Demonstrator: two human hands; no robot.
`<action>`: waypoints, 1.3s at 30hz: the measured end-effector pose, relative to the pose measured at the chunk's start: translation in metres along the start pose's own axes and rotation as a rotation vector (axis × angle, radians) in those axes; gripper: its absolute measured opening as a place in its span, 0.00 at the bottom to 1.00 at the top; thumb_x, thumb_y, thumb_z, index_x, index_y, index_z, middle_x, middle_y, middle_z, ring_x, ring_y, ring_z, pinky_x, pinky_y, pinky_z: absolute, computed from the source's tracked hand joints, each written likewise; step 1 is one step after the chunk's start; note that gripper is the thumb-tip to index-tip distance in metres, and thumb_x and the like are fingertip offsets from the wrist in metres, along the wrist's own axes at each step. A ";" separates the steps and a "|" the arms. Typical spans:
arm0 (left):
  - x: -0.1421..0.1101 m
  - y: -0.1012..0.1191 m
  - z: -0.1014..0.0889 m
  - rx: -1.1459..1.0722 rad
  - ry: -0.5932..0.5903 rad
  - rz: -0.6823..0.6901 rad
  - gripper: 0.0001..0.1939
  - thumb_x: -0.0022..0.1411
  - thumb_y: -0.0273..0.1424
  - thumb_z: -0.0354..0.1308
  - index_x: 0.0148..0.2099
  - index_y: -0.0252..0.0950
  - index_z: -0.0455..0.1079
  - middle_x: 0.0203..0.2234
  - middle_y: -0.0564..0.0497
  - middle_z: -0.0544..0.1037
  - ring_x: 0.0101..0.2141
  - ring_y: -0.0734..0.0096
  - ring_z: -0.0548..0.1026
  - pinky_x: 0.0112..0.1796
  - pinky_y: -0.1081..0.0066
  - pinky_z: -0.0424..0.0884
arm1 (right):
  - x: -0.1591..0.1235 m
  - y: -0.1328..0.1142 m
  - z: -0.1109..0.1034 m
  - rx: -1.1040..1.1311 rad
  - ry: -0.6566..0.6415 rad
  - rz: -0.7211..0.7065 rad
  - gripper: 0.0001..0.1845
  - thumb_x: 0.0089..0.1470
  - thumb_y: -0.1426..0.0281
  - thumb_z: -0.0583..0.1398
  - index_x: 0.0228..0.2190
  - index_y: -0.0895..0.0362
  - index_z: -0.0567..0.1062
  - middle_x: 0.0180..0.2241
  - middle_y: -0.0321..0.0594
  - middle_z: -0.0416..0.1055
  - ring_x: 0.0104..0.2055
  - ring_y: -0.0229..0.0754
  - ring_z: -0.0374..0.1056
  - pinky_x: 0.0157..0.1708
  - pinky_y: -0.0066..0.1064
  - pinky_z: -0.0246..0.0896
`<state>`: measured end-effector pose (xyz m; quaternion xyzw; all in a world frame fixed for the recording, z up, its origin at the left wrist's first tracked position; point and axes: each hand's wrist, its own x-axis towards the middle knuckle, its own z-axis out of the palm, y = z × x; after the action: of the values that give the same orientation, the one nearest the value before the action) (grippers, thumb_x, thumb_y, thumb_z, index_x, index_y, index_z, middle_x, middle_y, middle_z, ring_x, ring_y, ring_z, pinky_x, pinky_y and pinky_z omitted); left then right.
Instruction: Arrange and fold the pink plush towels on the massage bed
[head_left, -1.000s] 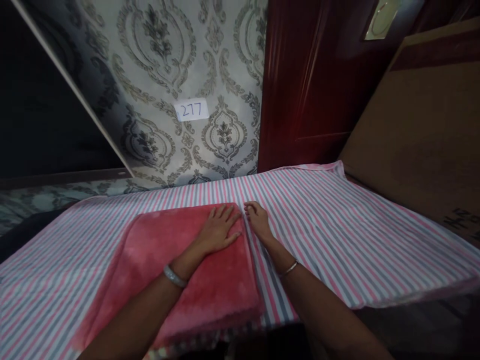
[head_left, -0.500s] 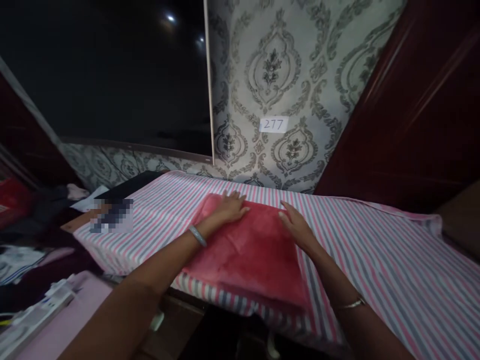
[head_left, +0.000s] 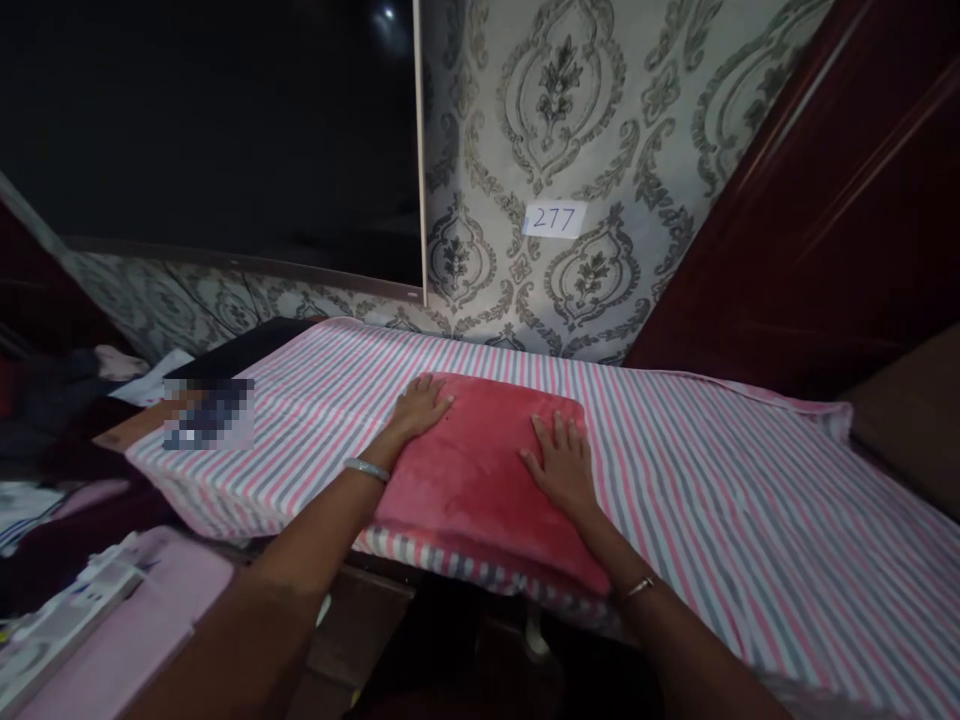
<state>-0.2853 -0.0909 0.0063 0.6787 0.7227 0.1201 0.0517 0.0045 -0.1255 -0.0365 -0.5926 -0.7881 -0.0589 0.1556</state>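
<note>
A folded red plush cloth (head_left: 480, 480) lies flat in a rough square at the front of a striped cover (head_left: 697, 470). On its far left corner rests my left hand (head_left: 421, 408), fingers spread and palm down. My right hand (head_left: 564, 462) lies flat on the right part of the cloth, its fingers also apart. Neither hand grips anything. The near edge of the cloth reaches the front edge of the striped surface.
A large dark screen (head_left: 225, 130) hangs at the back left, beside a paper marked 277 (head_left: 554, 219) on patterned wallpaper. A white power strip (head_left: 71, 620) lies at the lower left on something pink. A brown box-like object (head_left: 911, 420) stands at the right.
My left hand has slid left to the cloth's far left corner. My right hand has come from the far right edge onto the cloth, nearer to me. The camera view has shifted slightly.
</note>
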 end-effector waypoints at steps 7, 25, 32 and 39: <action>0.005 0.000 -0.015 -0.012 -0.097 0.005 0.35 0.71 0.51 0.37 0.74 0.40 0.49 0.73 0.43 0.49 0.71 0.53 0.46 0.65 0.51 0.52 | 0.007 0.001 -0.013 0.022 -0.066 0.019 0.36 0.67 0.51 0.49 0.69 0.53 0.56 0.72 0.52 0.45 0.72 0.62 0.41 0.65 0.55 0.44; -0.138 -0.001 0.002 0.222 0.065 0.236 0.36 0.70 0.52 0.46 0.73 0.41 0.53 0.72 0.38 0.50 0.70 0.41 0.47 0.63 0.40 0.54 | -0.086 -0.041 -0.038 0.033 -0.095 -0.146 0.35 0.65 0.51 0.52 0.69 0.45 0.55 0.72 0.44 0.45 0.73 0.62 0.39 0.66 0.59 0.40; -0.133 -0.004 -0.001 0.178 0.060 0.235 0.35 0.69 0.52 0.46 0.72 0.44 0.54 0.72 0.42 0.52 0.70 0.44 0.48 0.63 0.42 0.55 | -0.081 -0.041 -0.043 0.056 -0.153 -0.144 0.35 0.65 0.49 0.50 0.69 0.44 0.55 0.72 0.42 0.45 0.73 0.61 0.40 0.67 0.57 0.39; -0.158 -0.020 -0.018 0.159 0.085 0.330 0.37 0.67 0.53 0.51 0.72 0.44 0.55 0.72 0.44 0.51 0.71 0.47 0.46 0.67 0.43 0.44 | -0.089 -0.016 -0.058 0.124 -0.177 -0.210 0.34 0.67 0.52 0.50 0.70 0.44 0.54 0.72 0.41 0.46 0.73 0.56 0.40 0.67 0.55 0.42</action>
<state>-0.2973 -0.2505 0.0045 0.7843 0.6102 0.0982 -0.0532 0.0215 -0.2280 -0.0084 -0.4989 -0.8587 0.0264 0.1147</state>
